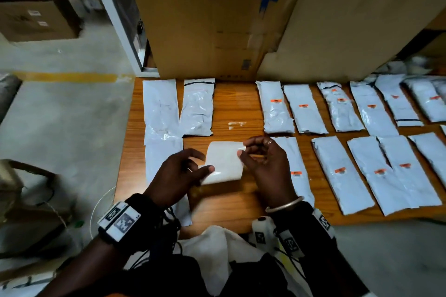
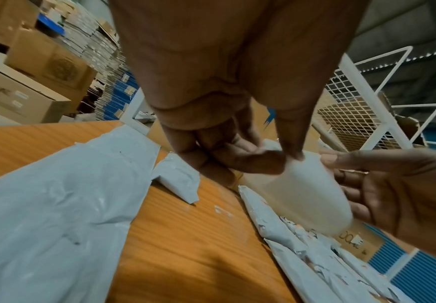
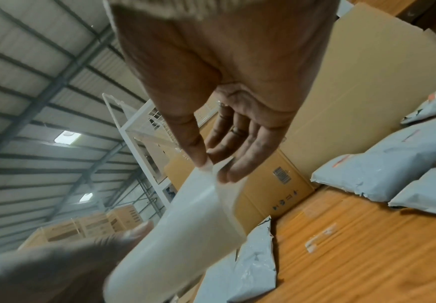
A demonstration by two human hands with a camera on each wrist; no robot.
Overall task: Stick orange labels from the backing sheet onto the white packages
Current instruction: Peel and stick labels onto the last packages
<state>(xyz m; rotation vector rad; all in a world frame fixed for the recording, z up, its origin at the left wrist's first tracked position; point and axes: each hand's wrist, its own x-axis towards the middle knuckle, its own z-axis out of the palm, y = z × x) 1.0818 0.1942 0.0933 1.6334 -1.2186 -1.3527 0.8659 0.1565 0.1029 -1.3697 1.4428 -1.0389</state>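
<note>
A curled white backing sheet [image 1: 224, 161] hangs above the wooden table [image 1: 237, 108], held by both hands. My left hand [image 1: 204, 164] pinches its left edge between thumb and fingers [image 2: 276, 162]. My right hand [image 1: 243, 148] pinches its upper right corner, thumb against fingertips [image 3: 201, 160]. No orange label shows on the sheet [image 3: 185, 235]. Bare white packages [image 1: 160, 108] [image 1: 198, 106] lie at the left. Several packages [image 1: 277, 108] at the right carry orange labels [image 1: 295, 173].
A big cardboard box [image 1: 205, 19] stands along the table's back edge. A small white scrap [image 1: 236, 125] lies on bare wood between the package groups. The table's left edge [image 1: 125, 152] drops to a concrete floor. White cloth [image 1: 217, 248] lies at the near edge.
</note>
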